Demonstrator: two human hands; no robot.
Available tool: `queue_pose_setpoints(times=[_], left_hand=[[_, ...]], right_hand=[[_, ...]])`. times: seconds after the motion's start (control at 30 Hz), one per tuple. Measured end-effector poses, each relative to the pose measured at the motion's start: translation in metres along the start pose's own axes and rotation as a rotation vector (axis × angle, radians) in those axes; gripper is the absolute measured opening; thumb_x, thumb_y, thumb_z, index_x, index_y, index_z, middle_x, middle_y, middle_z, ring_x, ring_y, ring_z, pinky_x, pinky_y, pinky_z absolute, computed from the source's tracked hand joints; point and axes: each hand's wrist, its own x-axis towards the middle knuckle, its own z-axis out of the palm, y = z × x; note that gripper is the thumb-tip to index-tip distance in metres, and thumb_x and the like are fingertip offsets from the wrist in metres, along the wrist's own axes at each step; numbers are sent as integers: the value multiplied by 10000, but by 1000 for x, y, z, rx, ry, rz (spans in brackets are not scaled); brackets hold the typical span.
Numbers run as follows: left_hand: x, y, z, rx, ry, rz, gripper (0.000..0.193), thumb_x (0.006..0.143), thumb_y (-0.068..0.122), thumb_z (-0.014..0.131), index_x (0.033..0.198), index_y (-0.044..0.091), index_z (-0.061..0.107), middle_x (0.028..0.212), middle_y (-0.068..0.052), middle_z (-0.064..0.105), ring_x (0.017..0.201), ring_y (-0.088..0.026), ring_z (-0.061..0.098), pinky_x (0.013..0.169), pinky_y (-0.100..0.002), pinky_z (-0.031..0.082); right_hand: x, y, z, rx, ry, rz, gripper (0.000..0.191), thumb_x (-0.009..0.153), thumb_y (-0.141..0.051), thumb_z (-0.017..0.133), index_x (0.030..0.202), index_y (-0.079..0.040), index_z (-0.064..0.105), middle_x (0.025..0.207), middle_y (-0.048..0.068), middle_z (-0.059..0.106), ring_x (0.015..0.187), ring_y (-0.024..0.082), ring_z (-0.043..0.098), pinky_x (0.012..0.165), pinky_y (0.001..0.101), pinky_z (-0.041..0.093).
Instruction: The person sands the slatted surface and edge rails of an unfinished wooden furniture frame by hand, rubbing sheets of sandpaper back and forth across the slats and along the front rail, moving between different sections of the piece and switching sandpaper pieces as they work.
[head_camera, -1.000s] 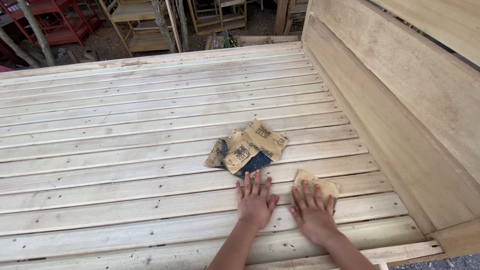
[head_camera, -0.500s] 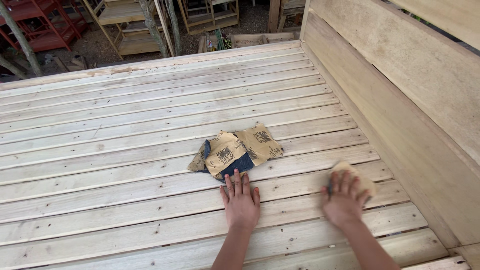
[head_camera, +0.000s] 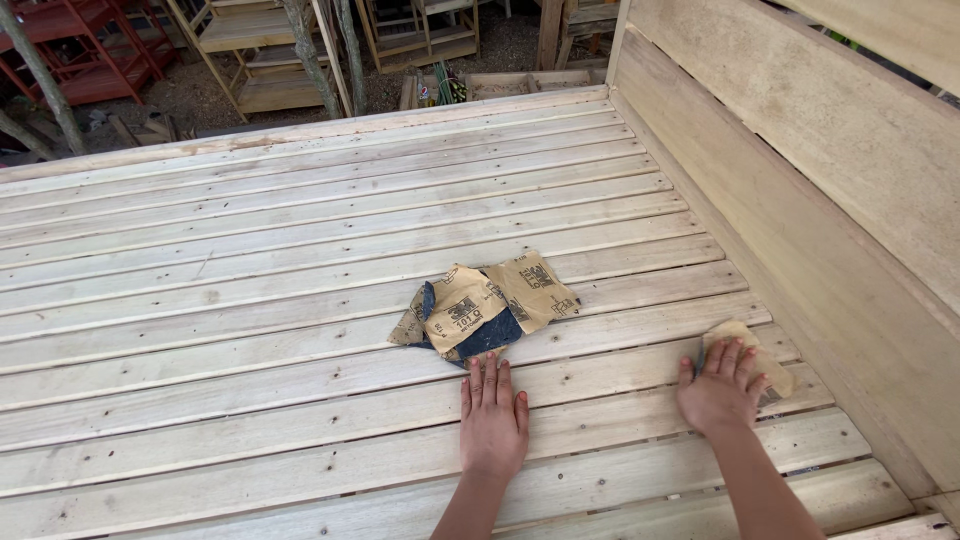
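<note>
My left hand (head_camera: 493, 420) lies flat, fingers together, on the pale wooden slats (head_camera: 250, 300), its fingertips just below a loose pile of sandpaper sheets (head_camera: 487, 305), tan-backed with a dark blue gritty side. My right hand (head_camera: 720, 385) presses a folded piece of tan sandpaper (head_camera: 752, 352) against a slat near the right side. The fingers cover most of that piece; only its far edge and right corner show.
A tall wooden side panel (head_camera: 820, 190) rises along the right of the slatted platform. Beyond the far edge stand wooden furniture frames (head_camera: 260, 60) and red metal racks (head_camera: 80, 50) on bare ground. The platform's near right corner ends at about (head_camera: 900, 500).
My right hand has slid the folded sandpaper rightward along the slat, away from my left hand. The left hand has stayed flat below the pile.
</note>
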Motion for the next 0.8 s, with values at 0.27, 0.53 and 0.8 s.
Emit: queue_pose_setpoints(times=[0.27, 0.53, 0.8], left_hand=[[0, -27, 2, -98, 35, -15, 605, 1057, 369, 296, 1582, 71, 268, 1697, -99, 128, 1571, -281, 51, 1265, -435, 79], [-61, 1, -3, -111, -164, -153, 648, 1058, 460, 347, 1593, 107, 252, 1709, -148, 17, 1580, -329, -10, 1276, -448, 65], [-124, 60, 5, -35, -117, -162, 595, 1054, 429, 347, 1544, 92, 356, 1681, -145, 171, 1566, -339, 85, 1261, -480, 113]], right_hand=[[-134, -127, 35, -207, -355, -715, 717, 1037, -512, 61, 1626, -148, -127, 1703, 55, -222, 1561, 217, -211, 1279, 443, -68], [-18, 77, -24, 237, -170, -280, 714, 1009, -552, 305, 1629, -214, 197, 1740, 7, -47, 1598, 267, -46, 1290, 440, 97], [-229, 48, -22, -17, -454, -889, 669, 1011, -333, 411, 1623, -186, 183, 1727, 97, -21, 1583, 339, -87, 1282, 527, -4]])
